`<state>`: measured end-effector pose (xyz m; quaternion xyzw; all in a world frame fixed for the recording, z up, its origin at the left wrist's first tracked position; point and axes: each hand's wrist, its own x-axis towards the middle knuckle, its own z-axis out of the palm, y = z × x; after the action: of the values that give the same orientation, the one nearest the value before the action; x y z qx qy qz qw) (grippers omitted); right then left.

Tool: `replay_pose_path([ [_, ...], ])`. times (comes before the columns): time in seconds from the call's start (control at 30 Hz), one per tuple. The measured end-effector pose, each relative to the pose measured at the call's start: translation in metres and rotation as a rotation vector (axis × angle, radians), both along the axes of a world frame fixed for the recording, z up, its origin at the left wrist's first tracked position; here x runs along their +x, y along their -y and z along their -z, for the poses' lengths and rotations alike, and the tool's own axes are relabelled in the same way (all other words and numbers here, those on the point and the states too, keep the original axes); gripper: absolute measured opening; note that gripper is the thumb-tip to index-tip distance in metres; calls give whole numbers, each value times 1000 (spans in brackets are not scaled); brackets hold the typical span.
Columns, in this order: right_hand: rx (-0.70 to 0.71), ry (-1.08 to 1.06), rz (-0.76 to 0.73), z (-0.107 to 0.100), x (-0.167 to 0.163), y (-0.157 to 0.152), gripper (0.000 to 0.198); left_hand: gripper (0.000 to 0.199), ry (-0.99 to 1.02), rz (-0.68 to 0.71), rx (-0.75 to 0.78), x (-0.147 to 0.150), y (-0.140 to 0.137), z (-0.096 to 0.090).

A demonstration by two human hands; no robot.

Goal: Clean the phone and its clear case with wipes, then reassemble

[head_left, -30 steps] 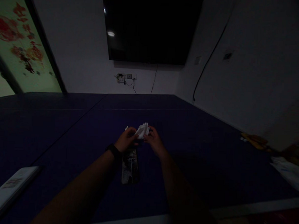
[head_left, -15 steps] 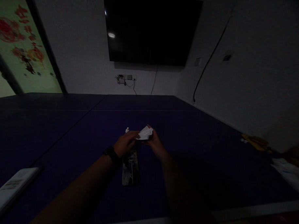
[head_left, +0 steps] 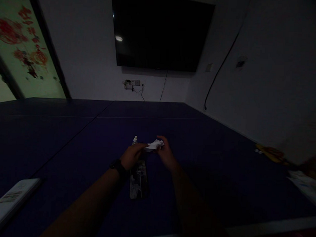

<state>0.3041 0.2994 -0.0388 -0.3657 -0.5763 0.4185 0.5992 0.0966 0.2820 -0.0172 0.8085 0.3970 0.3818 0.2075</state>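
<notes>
Both my hands hold a small crumpled white tissue (head_left: 154, 145) above the dark blue table (head_left: 69, 143). My left hand (head_left: 132, 155), with a dark watch on the wrist, grips its left end. My right hand (head_left: 166, 154) grips its right end. Below my hands a dark flat phone-like object (head_left: 138, 180) with a pale pattern lies on the table. A small white bottle (head_left: 134, 140) stands just beyond my left hand.
A white booklet (head_left: 10, 199) lies at the near left edge. Yellowish and white items (head_left: 272, 152) sit at the right edge by the wall. A large black screen (head_left: 161, 32) hangs on the far wall above sockets.
The tissue has gone from bunched upright to flatter and lower between my hands. The small bottle has come into fuller view behind my left hand.
</notes>
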Motion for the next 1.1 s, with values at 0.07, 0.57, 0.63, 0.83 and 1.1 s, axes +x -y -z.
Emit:
replay_pose_path([
  [0.07,16,-14,27,1,-2,-1,41,43,37,16,-23,0,0,3],
  [0.57,77,84,155,1,-8,1,20,21,342,-55,-86,4,-1,11],
  [0.63,121,116,187,0,-8,5,26,20,357,-49,-66,4,-1,12],
  [0.83,385,448,250,-5,-9,18,28,24,373,-46,-120,7,4,9],
  [1.1,391,676,380,-18,-1,26,7,23,528,-55,-371,16,5,13],
])
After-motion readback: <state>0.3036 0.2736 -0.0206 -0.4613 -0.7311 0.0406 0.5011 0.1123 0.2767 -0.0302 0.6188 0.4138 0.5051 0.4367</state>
